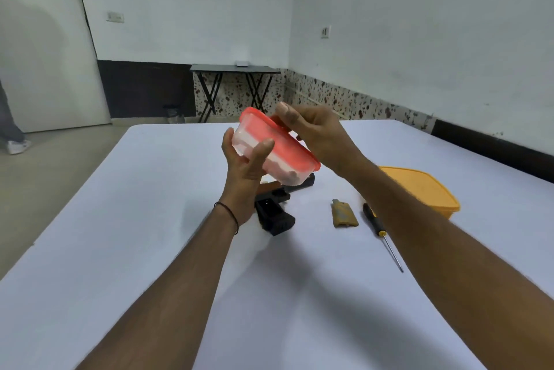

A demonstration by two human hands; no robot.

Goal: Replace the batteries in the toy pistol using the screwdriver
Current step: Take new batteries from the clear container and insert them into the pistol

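- Your left hand [245,166] cups the red-lidded tub [249,139]; right hand [317,133] pinches its lid [287,145].
- Mid-table: toy pistol [274,216] open, cover [344,214] off beside screwdriver [374,219]; batteries, refit likely pending.

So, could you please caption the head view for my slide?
Left hand and right hand hold up a red-lidded tub; toy pistol, cover, screwdriver and yellow tub lie on the table.

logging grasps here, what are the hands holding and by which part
One clear container, held up tilted: the left hand cups its clear body from below, the right hand grips the red lid at its upper edge.
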